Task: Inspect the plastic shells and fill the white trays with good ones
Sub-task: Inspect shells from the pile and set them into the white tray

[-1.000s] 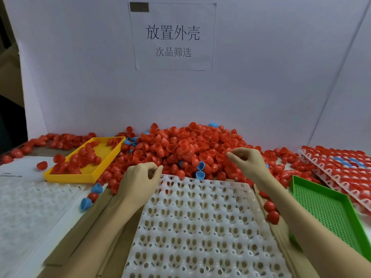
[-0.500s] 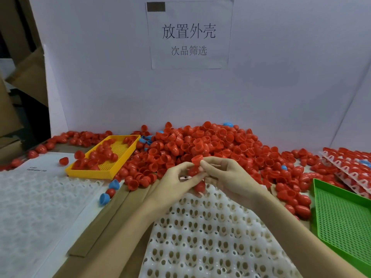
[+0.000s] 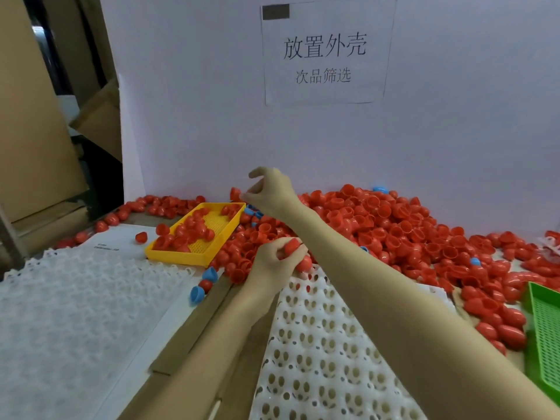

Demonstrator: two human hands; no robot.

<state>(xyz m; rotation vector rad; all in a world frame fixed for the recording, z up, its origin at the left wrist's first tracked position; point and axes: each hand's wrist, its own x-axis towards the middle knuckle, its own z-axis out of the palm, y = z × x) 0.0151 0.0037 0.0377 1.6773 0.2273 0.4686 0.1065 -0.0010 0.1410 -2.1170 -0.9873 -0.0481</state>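
A big heap of red plastic shells (image 3: 378,225), with a few blue ones mixed in, lies along the white back wall. A white tray (image 3: 321,344) with empty sockets sits in front of me. My left hand (image 3: 271,263) is at the tray's far edge and grips a red shell (image 3: 291,246); another red shell (image 3: 304,263) shows just below its fingers. My right hand (image 3: 268,189) reaches across to the left, over the far right corner of the yellow tray (image 3: 181,256). It pinches a red shell (image 3: 235,194) at its fingertips, with the index finger lifted.
The yellow tray holds several red shells. A second white tray (image 3: 75,313) lies at the left on paper. A green mesh tray (image 3: 545,334) stands at the right edge. Loose blue shells (image 3: 201,286) lie between the trays. Cardboard boxes (image 3: 33,116) stand at the far left.
My right hand left the left hand and swung up and left to the yellow tray with a red shell. The left hand stayed at the white tray's far edge, still holding shells.
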